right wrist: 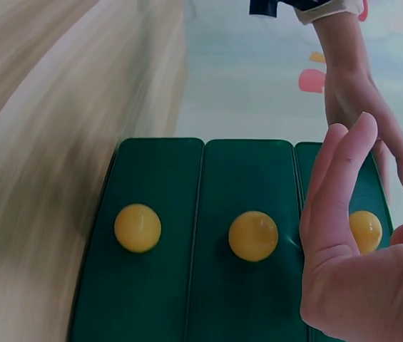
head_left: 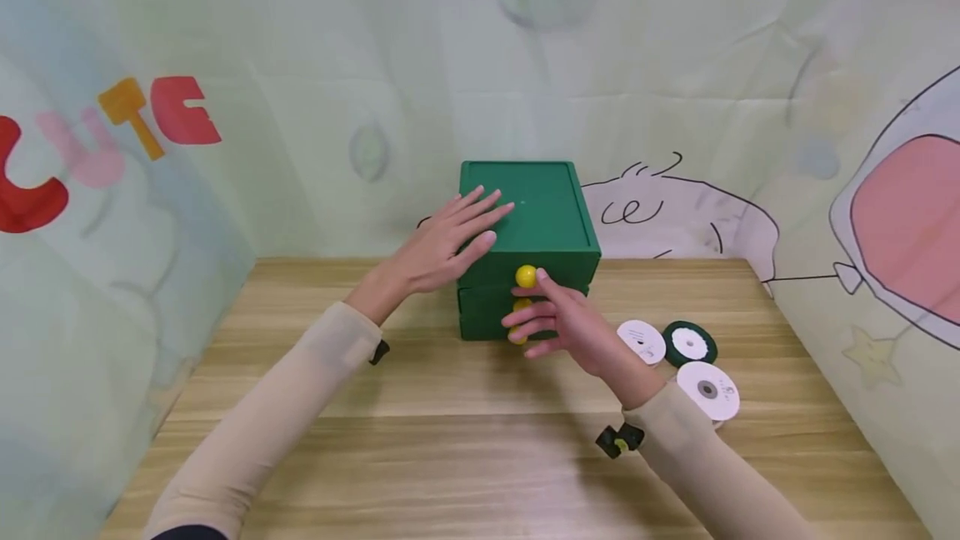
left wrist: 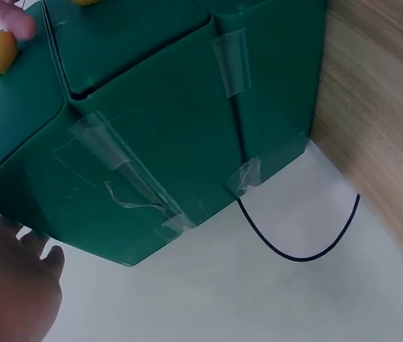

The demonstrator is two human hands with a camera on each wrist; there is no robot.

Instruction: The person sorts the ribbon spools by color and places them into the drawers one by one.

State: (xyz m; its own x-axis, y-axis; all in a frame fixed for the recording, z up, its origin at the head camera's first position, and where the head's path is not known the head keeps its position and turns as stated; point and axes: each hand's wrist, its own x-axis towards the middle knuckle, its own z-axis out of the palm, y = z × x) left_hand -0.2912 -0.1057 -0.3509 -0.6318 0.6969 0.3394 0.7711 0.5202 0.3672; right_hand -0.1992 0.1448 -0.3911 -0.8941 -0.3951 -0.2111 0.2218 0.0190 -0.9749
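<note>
grn box faces cam | fronts long axis sideways | l hand, r hand wide

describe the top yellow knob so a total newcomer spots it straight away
Near the far edge of the wooden table, find the green drawer unit. Its front carries three round yellow knobs in a column, one per drawer. You want the top knob: the other two look alike but sit below it, while this one lies closest to the unit's top.
</note>
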